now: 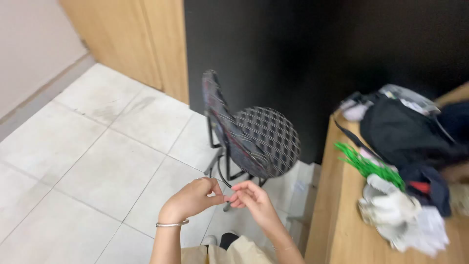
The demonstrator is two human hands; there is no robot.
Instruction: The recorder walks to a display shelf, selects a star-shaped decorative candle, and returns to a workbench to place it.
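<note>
Tiled floor (97, 161) fills the left half of the frame, with wooden cabinet panels (137, 39) at upper left. Lower centre: left hand (193, 200), silver bangle (172, 224) on its wrist, fingers pinched closed on a thin dark wire (220, 178) that arcs up between the two hands. Right hand (254, 201) meets it just beside, fingertips touching the same pinch point; fingers closed on the wire or something very small there, too fine to identify. Directly above the hands stands a chair (259, 139) with patterned seat and back, well apart from them. Right of frame: wooden surface (342, 220) carrying green strips (369, 164), a dark bag (410, 134) and crumpled white material (405, 217). Risk, as judged: the wire is held only at the fingertips over open floor; a slip in either pinch would likely let it spring free and drop onto the tiles, where so thin a piece would be hard to find.
</note>
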